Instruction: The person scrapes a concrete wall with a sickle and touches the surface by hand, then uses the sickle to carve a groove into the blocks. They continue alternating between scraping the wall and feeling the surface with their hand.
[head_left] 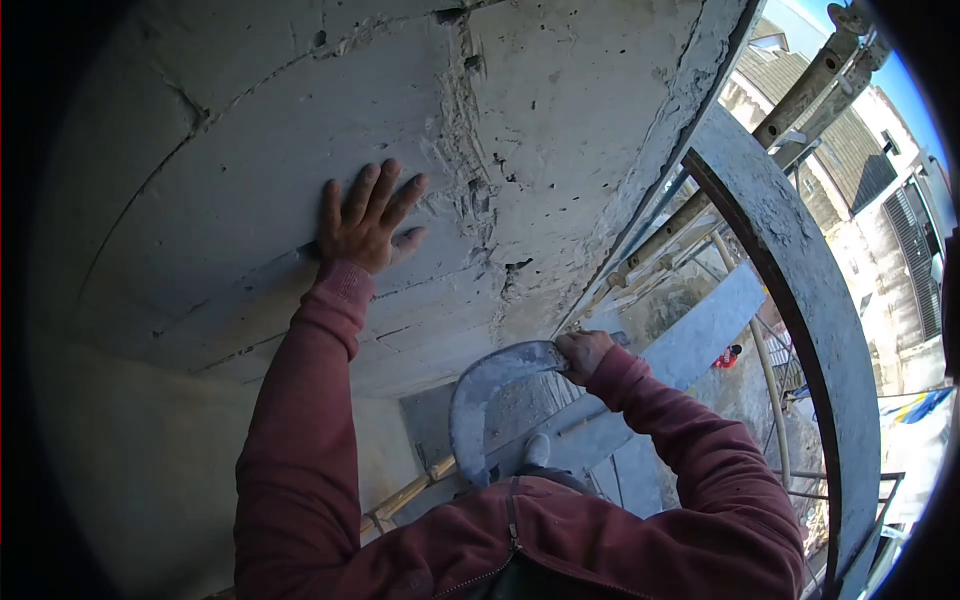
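Observation:
My left hand (366, 222) lies flat against the rough grey wall (290, 190), fingers spread and nothing in it. Lower and to the right, my right hand (588, 356) is closed at the upper end of a curved, C-shaped grey piece (482, 390). That piece bends down and left from my fist towards my body, its surface smeared and dusty. Its exact kind does not show. The fist is close to the lower right edge of the wall. Both arms wear dusty dark red sleeves.
A rough seam (465, 150) runs down the wall. Scaffold tubes (800, 100) and a large curved grey board (830, 300) stand at right. Below are a plank (700, 325), a bamboo pole (415, 490) and my shoe (538, 450). A person in red (728, 357) is far below.

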